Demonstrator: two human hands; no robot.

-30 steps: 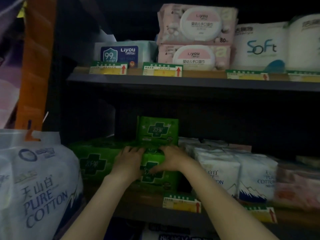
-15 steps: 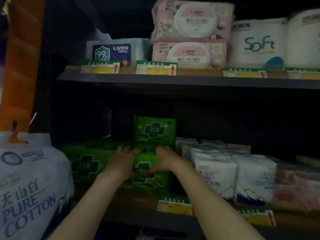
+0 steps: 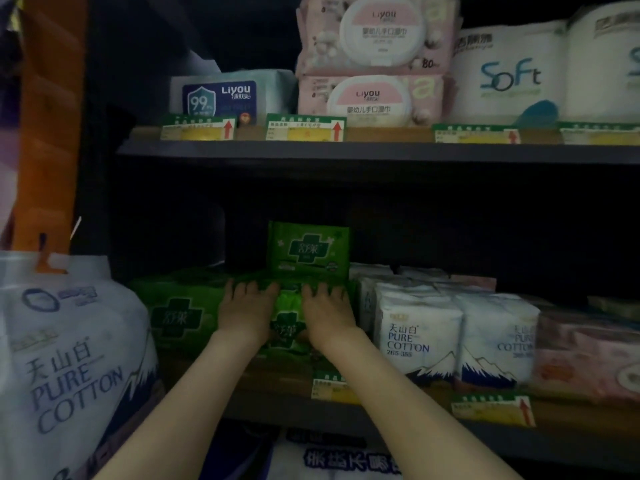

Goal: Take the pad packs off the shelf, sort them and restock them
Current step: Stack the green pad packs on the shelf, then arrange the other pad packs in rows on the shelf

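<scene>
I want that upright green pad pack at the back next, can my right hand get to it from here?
Probably yes: the right hand lies just below the upright green pad pack, nothing between.

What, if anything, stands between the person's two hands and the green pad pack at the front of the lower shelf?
Nothing visible does. The left hand and right hand already lie on the front green pad pack, fingers over its top edge. An upright green pack stands behind it, and white Pure Cotton packs sit to its right.

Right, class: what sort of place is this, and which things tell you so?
Most likely a shop aisle: price tags clipped along each shelf edge, and packaged goods in rows, such as green pad packs and wet wipes.
</scene>
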